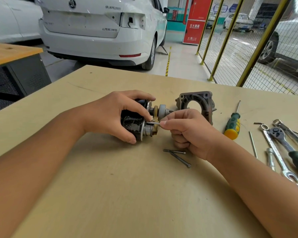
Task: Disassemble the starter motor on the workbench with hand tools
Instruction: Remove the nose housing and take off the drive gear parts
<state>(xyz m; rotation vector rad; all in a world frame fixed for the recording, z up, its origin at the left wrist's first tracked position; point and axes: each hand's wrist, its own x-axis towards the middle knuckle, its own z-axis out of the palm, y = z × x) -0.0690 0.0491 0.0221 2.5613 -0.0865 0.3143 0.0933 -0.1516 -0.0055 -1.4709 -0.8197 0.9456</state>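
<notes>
Starter motor (136,121) lying mid-bench (110,194), gripped by left hand (110,115). Right hand (187,133) just beside, pinching thin metal pin (153,123), prob. at brass lever; other fingers curled.

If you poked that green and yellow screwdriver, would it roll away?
Probably a little. The screwdriver lies flat on the bench with a rounded handle, so a sideways poke might roll it. Its handle looks ridged, which may stop it soon. It seems stiff, not floppy, with a thin metal shaft.

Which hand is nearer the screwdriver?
Right. The right hand sits just left of the screwdriver; the left hand grips the motor farther left.
</notes>
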